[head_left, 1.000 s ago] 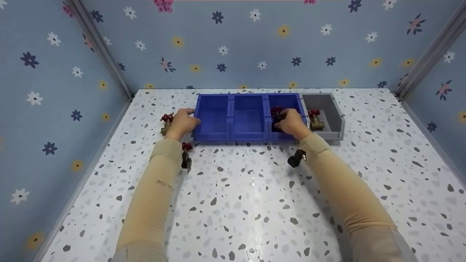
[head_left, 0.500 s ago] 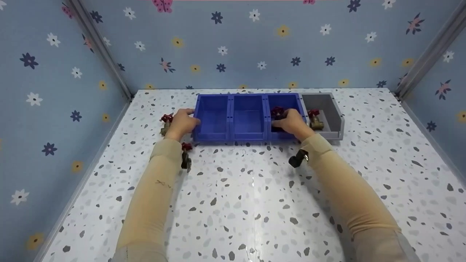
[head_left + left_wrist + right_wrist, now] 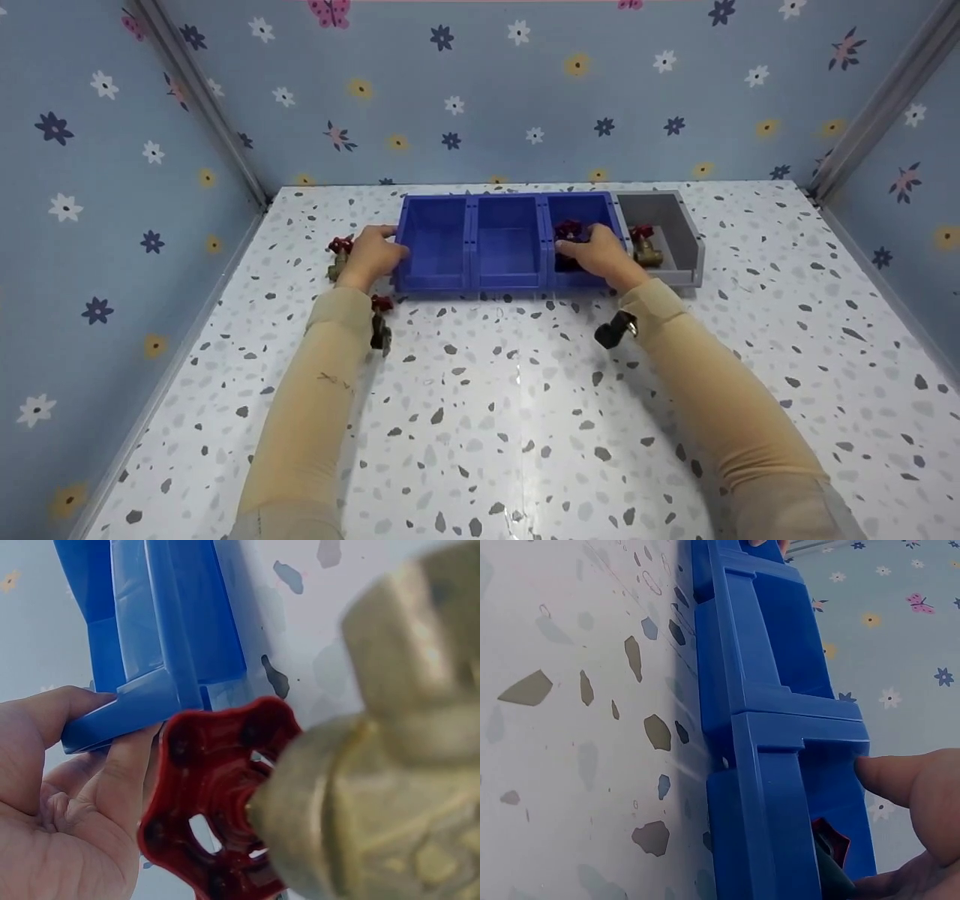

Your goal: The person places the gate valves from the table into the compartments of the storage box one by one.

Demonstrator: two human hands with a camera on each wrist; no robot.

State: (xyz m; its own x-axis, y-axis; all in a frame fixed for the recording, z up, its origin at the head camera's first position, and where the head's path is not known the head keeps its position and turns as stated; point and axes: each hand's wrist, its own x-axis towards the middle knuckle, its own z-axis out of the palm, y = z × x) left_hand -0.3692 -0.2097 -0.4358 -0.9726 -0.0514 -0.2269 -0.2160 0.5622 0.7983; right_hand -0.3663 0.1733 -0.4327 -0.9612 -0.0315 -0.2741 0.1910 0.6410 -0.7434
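Blue plastic end bin (image 3: 433, 283), pinched by the left hand (image 3: 374, 257), could slide if tugged; the right hand (image 3: 603, 256), digits apart, could brush and topple the red-wheeled dark valve (image 3: 568, 229)

In the rightmost blue bin (image 3: 579, 281), the right hand (image 3: 606, 257) is loosening: its thumb (image 3: 569, 247), earlier bent at the red-wheeled valve (image 3: 568, 229), is straightening toward the bin's left wall (the whole head view is sliding slightly leftward).
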